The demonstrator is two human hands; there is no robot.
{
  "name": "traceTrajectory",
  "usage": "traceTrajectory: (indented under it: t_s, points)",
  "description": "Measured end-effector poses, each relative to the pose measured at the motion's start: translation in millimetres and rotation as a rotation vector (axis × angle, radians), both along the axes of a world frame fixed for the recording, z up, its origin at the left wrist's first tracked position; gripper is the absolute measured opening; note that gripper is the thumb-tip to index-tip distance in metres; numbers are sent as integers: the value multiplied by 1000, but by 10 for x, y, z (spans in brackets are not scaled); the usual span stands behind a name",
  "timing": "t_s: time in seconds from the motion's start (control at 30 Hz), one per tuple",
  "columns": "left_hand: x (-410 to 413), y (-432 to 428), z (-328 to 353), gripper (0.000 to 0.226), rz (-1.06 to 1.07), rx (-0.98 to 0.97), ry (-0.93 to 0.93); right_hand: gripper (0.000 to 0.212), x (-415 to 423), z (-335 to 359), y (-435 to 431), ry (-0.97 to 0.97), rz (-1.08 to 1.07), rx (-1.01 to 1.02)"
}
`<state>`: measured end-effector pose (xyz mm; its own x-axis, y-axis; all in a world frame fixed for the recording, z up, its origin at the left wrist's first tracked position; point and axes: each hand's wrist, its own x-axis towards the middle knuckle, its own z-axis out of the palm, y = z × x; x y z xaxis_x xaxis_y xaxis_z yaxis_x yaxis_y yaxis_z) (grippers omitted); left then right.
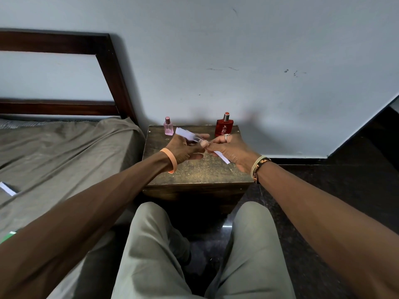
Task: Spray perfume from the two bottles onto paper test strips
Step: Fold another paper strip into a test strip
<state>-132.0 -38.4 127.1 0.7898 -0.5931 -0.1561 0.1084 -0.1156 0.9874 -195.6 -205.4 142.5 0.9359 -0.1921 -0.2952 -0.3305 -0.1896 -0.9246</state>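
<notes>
A small pink perfume bottle (168, 126) and a larger red perfume bottle (224, 125) stand upright at the back of a dark wooden bedside table (194, 171). My left hand (183, 147) holds a blurred bunch of white paper strips (186, 134) above the table. My right hand (228, 148) pinches one white paper strip (222, 156) that slants down toward the right. The fingertips of both hands meet over the middle of the table, in front of the two bottles.
A bed (54, 152) with a grey-brown sheet and a dark wooden headboard (112, 67) lies to the left. A white slip of paper (7, 188) rests on the sheet. A pale wall stands behind the table. My knees sit below the table's front edge, with dark floor (323, 180) on the right.
</notes>
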Motion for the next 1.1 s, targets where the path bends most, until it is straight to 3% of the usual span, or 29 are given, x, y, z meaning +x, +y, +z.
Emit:
traceTrajectory:
  t_s: [0.3,0.53,0.8,1.1]
  points:
    - [-10,-39,27,12,218,-54,-60,31,19,9,21,-27,20,-129]
    - [-50,-109,78,12,261,-34,-73,34,28,65,117,-189,-17,-647]
    - [-53,-116,120,11,320,-81,3,23,43,65,102,-136,9,-418]
    - [-35,-93,135,17,348,-65,96,19,73,61,144,-188,12,-544]
